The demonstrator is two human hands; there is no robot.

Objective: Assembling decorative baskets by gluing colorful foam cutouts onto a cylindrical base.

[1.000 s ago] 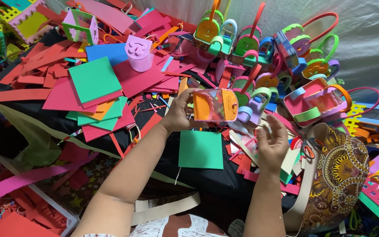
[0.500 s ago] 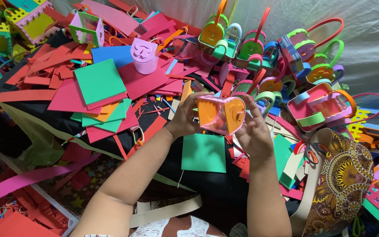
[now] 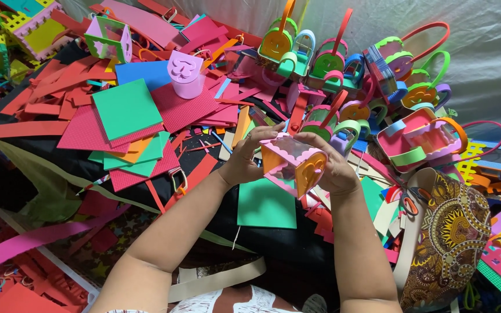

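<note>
Both your hands held one small box (image 3: 293, 164) of orange and pink foam above a green sheet (image 3: 266, 204); your left hand (image 3: 243, 162) and right hand (image 3: 333, 168) had fingers closed around its sides.

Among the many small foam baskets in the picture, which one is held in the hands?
The orange and pink foam basket, gripped between the left hand and the right hand; it has no handle, and the others lie untouched in the pile behind.
</note>
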